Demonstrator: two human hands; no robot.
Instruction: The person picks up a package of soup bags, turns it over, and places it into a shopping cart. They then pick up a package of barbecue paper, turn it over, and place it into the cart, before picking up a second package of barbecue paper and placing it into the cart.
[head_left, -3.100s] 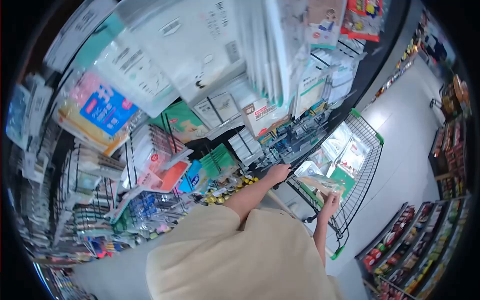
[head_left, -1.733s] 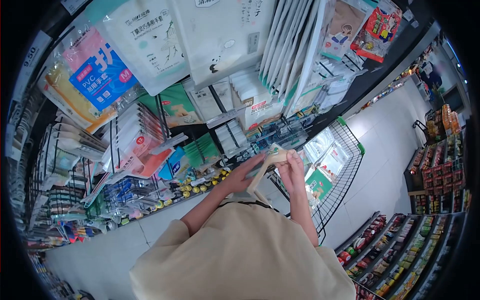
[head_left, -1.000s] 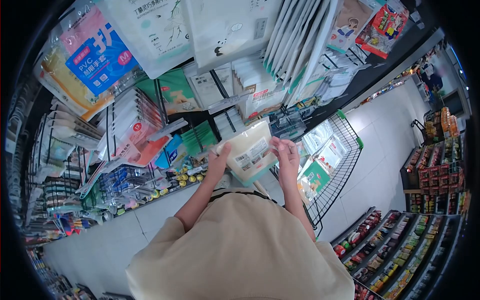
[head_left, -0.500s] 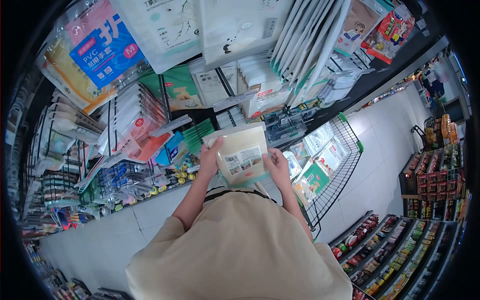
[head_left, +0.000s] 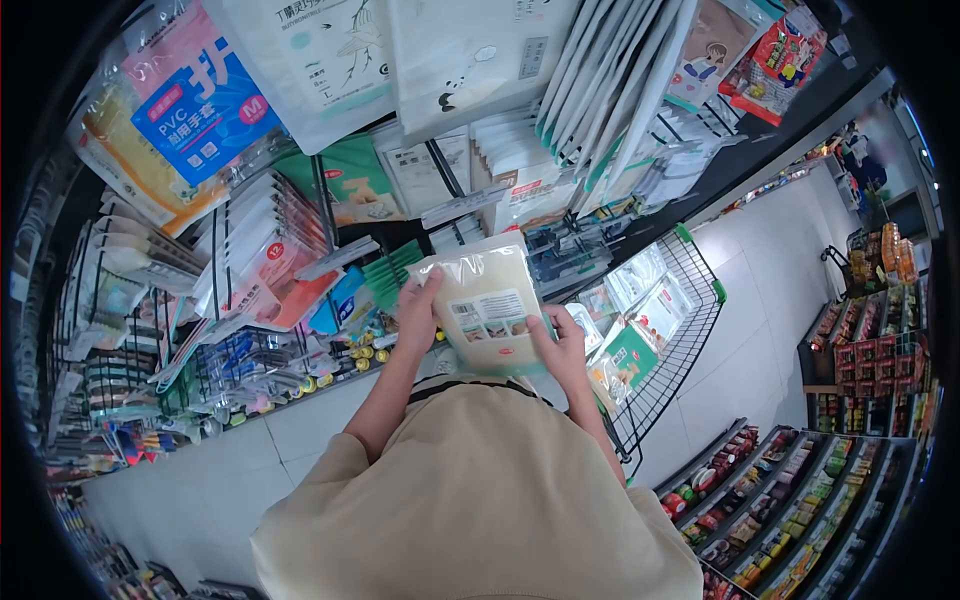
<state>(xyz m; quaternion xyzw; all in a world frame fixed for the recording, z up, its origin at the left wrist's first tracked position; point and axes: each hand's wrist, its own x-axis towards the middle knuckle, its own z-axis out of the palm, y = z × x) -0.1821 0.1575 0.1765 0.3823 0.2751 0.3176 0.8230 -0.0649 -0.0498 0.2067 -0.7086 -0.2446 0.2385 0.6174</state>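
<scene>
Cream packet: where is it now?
In the head view, the cream packet is held between the left hand and right hand, just left of the shopping cart.

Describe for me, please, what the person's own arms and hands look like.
Both the left hand and the right hand are ungloved, with bare forearms below loose, plain beige sleeves that end near the elbows. Whether there is a ring, I cannot tell.

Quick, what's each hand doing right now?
Left hand: closed on the left edge of the flat packet.
Right hand: closed on the same packet's right edge.
</scene>
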